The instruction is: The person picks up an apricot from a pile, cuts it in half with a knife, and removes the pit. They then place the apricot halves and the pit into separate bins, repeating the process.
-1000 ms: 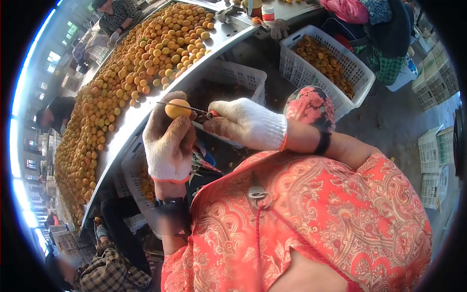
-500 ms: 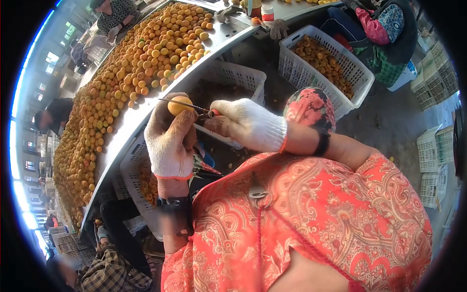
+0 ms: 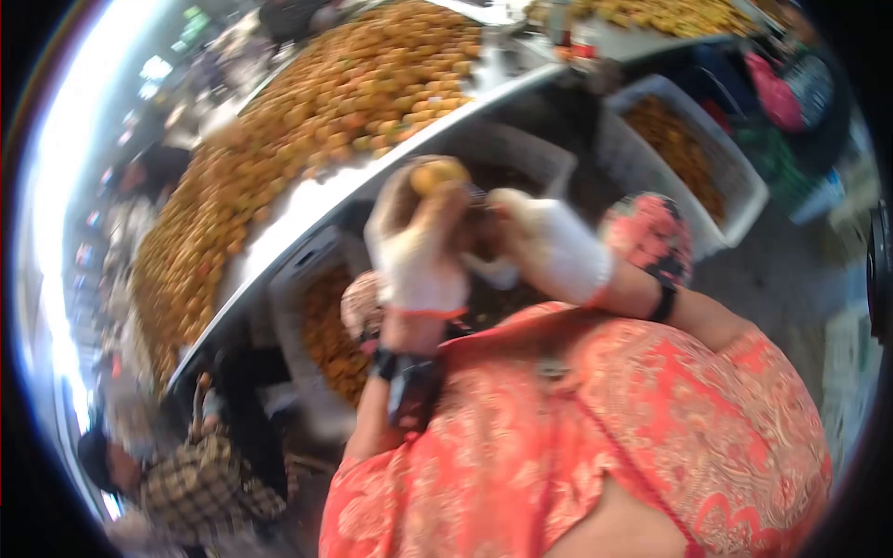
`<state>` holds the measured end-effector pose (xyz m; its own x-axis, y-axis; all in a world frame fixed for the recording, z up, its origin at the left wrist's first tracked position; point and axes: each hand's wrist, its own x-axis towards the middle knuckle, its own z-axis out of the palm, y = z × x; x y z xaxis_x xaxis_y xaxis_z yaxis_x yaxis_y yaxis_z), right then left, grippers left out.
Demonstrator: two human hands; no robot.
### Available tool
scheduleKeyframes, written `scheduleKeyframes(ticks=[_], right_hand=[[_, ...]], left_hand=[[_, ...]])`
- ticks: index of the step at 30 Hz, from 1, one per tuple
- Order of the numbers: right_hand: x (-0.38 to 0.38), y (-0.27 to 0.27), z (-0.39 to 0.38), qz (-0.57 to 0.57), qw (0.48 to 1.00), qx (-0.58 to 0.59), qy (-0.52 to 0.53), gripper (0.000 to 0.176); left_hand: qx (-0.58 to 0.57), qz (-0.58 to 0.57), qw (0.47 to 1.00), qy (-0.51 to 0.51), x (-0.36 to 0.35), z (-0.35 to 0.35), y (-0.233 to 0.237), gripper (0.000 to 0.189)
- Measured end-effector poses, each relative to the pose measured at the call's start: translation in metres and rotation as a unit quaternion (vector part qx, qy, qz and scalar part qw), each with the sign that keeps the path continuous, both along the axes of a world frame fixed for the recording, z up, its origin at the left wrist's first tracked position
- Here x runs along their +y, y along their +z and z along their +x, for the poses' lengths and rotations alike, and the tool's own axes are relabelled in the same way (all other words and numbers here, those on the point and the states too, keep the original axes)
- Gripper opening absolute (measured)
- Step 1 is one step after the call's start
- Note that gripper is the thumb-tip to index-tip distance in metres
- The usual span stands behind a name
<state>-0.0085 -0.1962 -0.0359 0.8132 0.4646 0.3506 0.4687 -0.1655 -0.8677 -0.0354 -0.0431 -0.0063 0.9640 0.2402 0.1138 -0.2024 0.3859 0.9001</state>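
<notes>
In its white cotton glove, my left hand (image 3: pixel 419 246) is closed around a yellow-orange apricot (image 3: pixel 440 174), which shows above the fingers and thumb. My right hand (image 3: pixel 551 244), gloved too, is closed just to the right of it, its fingers pinched on a thin knife (image 3: pixel 478 198). Motion blur and the fingers hide most of the blade, which lies close by the apricot. Both hands are held above my lap, in front of the metal table's edge.
Heaped apricots (image 3: pixel 344 102) cover the metal table (image 3: pixel 288 206). A white crate (image 3: pixel 316 265) of cut fruit stands left below the hands, another crate (image 3: pixel 744 209) at right, and a dark-bottomed crate (image 3: pixel 549 153) behind. A person in a checked shirt (image 3: pixel 200 479) sits at lower left.
The view has swung, so the hands and table appear farther right, and it is blurred. The knife lay across the apricot before; now my right hand is lower beside it.
</notes>
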Motion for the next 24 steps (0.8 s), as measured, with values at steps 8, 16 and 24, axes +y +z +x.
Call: scheduleKeyframes(ticks=[8,16,24], right_hand=[[-0.002,-0.002,0.004,-0.055,0.998,-0.026,-0.012,0.021],[0.003,-0.014,0.013,-0.1,0.992,-0.04,-0.064,0.018],[0.004,-0.009,0.011,-0.092,0.991,-0.054,-0.076,0.015]], left_hand=[[-0.044,-0.178,0.982,-0.031,-0.012,0.01,-0.011,0.033],[0.021,-0.145,0.989,-0.023,-0.019,0.019,-0.016,0.029],[0.133,-0.132,0.982,-0.027,-0.017,0.021,-0.014,0.031]])
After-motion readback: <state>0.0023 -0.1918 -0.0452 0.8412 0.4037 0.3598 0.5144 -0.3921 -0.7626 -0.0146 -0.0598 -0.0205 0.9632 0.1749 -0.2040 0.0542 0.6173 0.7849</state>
